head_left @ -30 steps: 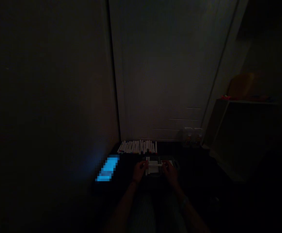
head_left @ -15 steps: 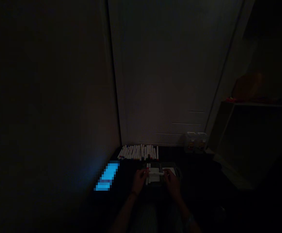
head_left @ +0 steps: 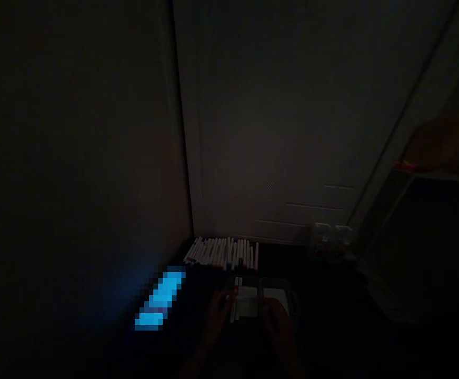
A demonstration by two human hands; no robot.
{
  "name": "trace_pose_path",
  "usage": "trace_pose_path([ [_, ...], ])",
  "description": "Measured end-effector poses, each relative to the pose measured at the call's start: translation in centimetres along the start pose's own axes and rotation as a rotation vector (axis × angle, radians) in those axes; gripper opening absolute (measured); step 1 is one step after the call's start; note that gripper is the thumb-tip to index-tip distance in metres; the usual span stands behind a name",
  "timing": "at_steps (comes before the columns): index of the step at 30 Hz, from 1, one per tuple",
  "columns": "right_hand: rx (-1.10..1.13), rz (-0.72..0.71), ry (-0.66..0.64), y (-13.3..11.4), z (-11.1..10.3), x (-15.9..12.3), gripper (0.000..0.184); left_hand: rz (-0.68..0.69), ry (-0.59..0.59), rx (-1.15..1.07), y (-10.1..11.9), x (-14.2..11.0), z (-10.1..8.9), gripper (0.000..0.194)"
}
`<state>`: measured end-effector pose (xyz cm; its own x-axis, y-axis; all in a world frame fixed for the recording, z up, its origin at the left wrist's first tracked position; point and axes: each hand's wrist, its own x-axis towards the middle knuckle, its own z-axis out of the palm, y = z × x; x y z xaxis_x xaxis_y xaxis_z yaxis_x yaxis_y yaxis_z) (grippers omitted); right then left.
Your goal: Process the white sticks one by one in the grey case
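The view is very dark and smeared by motion. My left hand [head_left: 217, 313] is closed on one end of a white marker [head_left: 245, 298], which spans level between my hands as a faint pale bar. At its other end, my right hand [head_left: 273, 315] has its fingers pinched together. Below them lies a dark case [head_left: 260, 284] with two compartments, pale inside. Two white markers [head_left: 236, 302] stand side by side along the left edge of its left compartment; at least one shows red.
Behind the case, a row of several white markers [head_left: 221, 252] with coloured ends lies by the wall. A lit, pixelated screen [head_left: 160, 300] is at the left. Two clear containers [head_left: 330, 239] stand at the back right. An open shelf [head_left: 430, 176] is farther right.
My view has shifted, so the case, hands and screen appear lower. The marker stays between both hands. The picture is darker and more blurred.
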<state>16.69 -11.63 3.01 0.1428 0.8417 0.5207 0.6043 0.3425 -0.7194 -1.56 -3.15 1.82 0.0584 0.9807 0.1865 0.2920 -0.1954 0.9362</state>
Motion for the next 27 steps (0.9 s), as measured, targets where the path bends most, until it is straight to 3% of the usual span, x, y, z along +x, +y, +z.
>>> trace_pose_path([
  [3,-0.132,-0.085,-0.058,-0.7,-0.1,-0.1,0.030,-0.031,-0.056,-0.057,0.1,0.0,-0.1,0.042],
  [8,-0.365,-0.106,0.019,-0.5,-0.2,-0.1,0.035,-0.096,-0.041,-0.102,-0.1,-0.2,-0.2,0.047],
  [15,-0.193,-0.020,-0.085,-0.4,-0.4,-0.2,0.028,-0.157,-0.082,-0.164,0.3,-0.7,-0.2,0.053],
  [18,-0.144,0.012,-0.065,-0.3,-0.4,-0.3,0.025,-0.154,-0.082,-0.125,0.3,-0.8,-0.1,0.049],
  [27,-0.140,0.047,-0.063,-0.4,-0.5,-0.5,0.023,0.019,-0.103,0.033,0.4,-1.2,0.0,0.031],
])
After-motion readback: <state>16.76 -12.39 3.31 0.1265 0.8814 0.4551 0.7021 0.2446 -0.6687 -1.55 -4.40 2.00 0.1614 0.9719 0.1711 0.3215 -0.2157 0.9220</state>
